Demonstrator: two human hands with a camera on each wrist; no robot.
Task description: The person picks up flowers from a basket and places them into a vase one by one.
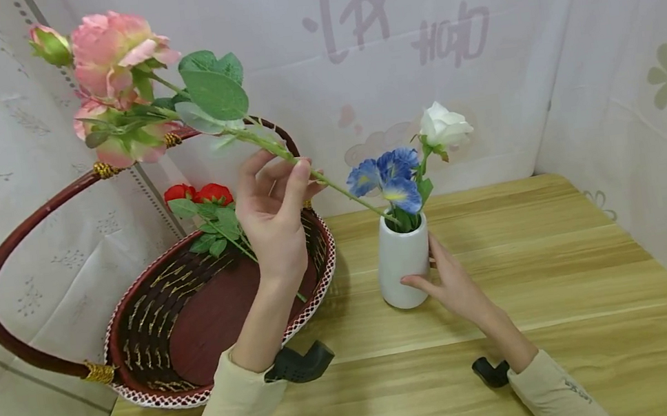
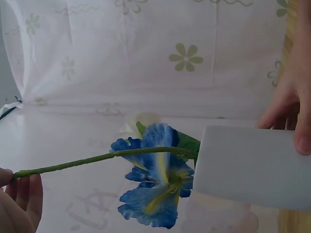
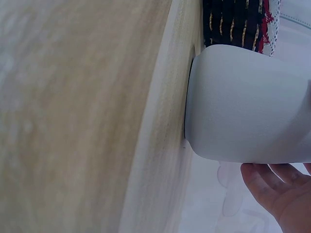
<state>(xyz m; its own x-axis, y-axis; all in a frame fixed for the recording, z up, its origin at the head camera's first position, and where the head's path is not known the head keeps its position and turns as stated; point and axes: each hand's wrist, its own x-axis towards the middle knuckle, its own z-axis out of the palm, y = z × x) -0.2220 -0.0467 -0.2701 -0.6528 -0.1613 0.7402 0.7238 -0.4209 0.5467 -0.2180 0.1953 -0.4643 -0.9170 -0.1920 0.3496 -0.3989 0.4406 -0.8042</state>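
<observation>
Tabletop of pale wood grain [image 1: 567,276] leaves room between a smooth, upright white vase [image 1: 398,273] and its right edge; an oval dark-brown woven basket with red-and-white trim [image 1: 163,399] stands apart to the left. The left hand [image 1: 276,229] pinches a pink flower spray [image 1: 115,54] by its green stem [image 1: 352,194], the lower end at the vase's mouth beside a blue-and-yellow bloom [image 1: 395,179], while the right hand [image 1: 457,290] holds the vase's right side, thumb in front.

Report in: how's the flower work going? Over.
Right hand holds vase upright. Left hand pinches pink flower by the stem, which reaches the vase's mouth. Blue flower at the mouth, possibly in the way.
</observation>
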